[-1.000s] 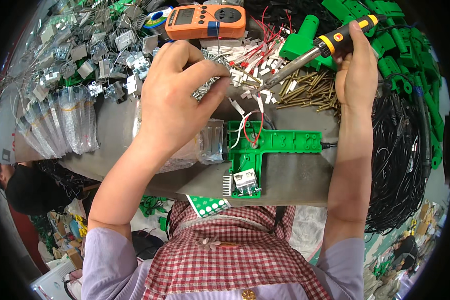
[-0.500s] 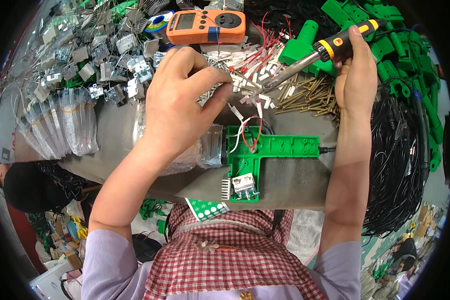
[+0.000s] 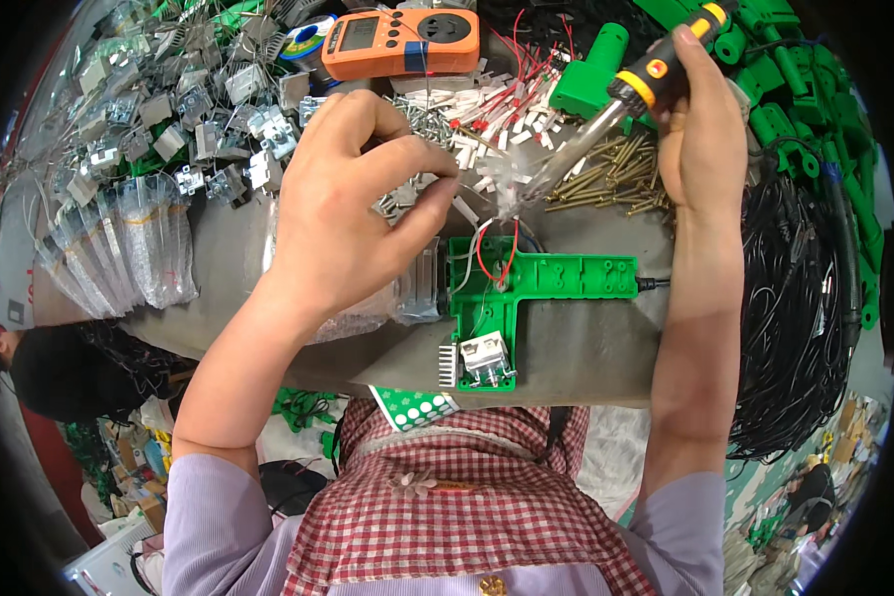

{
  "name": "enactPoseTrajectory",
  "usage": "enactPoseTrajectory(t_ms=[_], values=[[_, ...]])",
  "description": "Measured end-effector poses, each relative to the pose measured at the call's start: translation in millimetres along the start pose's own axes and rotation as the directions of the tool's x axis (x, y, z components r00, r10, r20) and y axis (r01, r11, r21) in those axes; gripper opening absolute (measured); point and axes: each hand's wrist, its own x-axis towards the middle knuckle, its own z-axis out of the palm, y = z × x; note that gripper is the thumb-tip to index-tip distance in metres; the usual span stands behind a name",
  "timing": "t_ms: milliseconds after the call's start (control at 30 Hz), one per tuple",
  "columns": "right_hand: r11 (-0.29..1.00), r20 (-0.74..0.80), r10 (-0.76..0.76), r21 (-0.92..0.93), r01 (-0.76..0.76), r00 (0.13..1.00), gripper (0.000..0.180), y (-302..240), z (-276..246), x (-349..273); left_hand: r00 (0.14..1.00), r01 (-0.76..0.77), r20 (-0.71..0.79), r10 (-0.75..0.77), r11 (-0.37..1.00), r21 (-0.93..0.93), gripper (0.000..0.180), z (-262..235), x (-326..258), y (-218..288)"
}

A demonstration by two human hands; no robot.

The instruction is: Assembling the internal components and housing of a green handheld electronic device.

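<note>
My right hand (image 3: 700,129) grips the black and yellow handle of a soldering iron (image 3: 656,74). Its metal shaft slants down to the left, and a pale puff of smoke surrounds the tip. My left hand (image 3: 353,204) is in a pinch just left of the smoke; what sits between its fingertips is too small to make out. Below the tip lies an open green T-shaped plastic housing (image 3: 576,276), with red and white wires (image 3: 485,248) rising from it. In the housing's lower arm rests a metal block (image 3: 485,358), beside a finned metal piece (image 3: 447,366).
An orange multimeter (image 3: 402,45) stands at the back, next to a solder spool (image 3: 308,42). Metal parts (image 3: 209,139) pile up at left above clear plastic bags (image 3: 154,248). Brass screws (image 3: 621,174), green housings (image 3: 775,70) and black cables (image 3: 790,328) lie at right.
The iron's handle has moved slightly left and up, and its shaft slants more steeply. Smoke has thickened around the tip. My left hand keeps its pinch, shifted a little left.
</note>
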Motion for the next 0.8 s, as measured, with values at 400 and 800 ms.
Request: enactPoseTrajectory(t_ms=[400, 800], values=[[0.999, 0.109, -0.040, 0.011, 0.039, 0.993, 0.018, 8.4, 3.3, -4.8, 0.999, -0.050, 0.014, 0.050, 0.999, 0.010, 0.016, -1.3, -4.2, 0.5], [0.999, 0.118, -0.043, 0.004, 0.043, 0.992, 0.019, 7.7, 5.7, -5.8, 0.999, -0.022, 0.027, 0.022, 1.000, -0.002, 0.017, 0.0, -5.2, 2.8]])
